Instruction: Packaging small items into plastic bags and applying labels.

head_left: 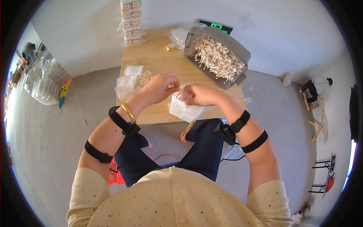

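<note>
My left hand [163, 87] is closed in a pinch close to the table's front edge; what lies between its fingertips is too small to make out. Facing it, my right hand [198, 94] has its fingers curled on a clear plastic bag [185, 109], which spreads below the hands toward the table edge. To the left of my left hand lie flat clear bags [127, 83] and several small yellow-and-white cards [145, 76]. A grey plastic bin [188, 56] heaped with cotton swabs [217, 56] stands beyond my right hand.
The wooden table [151, 56] meets a white wall. Filled packets [131, 23] are stacked at its far left corner. Near the bin lie a small yellow packet [170, 47] and crumpled plastic film [179, 37]. Behind the bin is a dark device with a green display [216, 25].
</note>
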A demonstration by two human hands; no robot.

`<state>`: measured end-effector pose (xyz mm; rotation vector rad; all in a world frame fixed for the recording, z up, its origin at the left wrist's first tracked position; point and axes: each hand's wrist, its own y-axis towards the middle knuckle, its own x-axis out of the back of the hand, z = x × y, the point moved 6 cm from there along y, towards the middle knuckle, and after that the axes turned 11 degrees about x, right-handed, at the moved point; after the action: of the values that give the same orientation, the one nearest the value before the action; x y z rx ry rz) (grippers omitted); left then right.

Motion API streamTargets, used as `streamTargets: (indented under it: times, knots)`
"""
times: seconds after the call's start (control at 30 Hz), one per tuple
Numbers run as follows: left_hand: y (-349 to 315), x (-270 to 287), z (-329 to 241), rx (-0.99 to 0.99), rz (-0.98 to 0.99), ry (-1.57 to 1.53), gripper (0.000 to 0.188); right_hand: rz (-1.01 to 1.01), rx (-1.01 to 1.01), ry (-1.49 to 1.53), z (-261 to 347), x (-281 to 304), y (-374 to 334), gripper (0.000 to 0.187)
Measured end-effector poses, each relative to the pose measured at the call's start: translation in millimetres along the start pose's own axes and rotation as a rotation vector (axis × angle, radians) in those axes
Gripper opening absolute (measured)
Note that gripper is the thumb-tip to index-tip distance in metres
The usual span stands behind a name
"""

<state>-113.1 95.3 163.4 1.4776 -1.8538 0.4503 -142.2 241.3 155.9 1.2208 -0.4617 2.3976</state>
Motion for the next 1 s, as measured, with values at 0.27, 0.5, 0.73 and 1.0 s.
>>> streamTargets:
  times: [0.27, 0.5, 0.73, 1.0]
  knots:
    - [-11.1, -5.3, 10.7, 0.078, -0.097, -0.1, 0.008, 0.153, -0.09, 0.323, -10.6, -34.7, 13.4, 0.018]
    - [-14.0, -5.4, 21.0, 0.136, -0.212, -0.254, 0.006, -0.056, -0.092, 0.048, -4.8, -8.7, -8.7, 0.022]
    - [-21.2, -17.2, 20.7, 0.268, -0.249, -0.34, 0.014, -0.162, -0.175, 0.123, -14.2, 11.5, -33.5, 0.019]
    - [-16.6, -5.9, 35.2, 0.315, -0.192, -0.317, 0.027, -0.545, 0.071, -0.405, -8.9, 33.8, -55.3, 0.037]
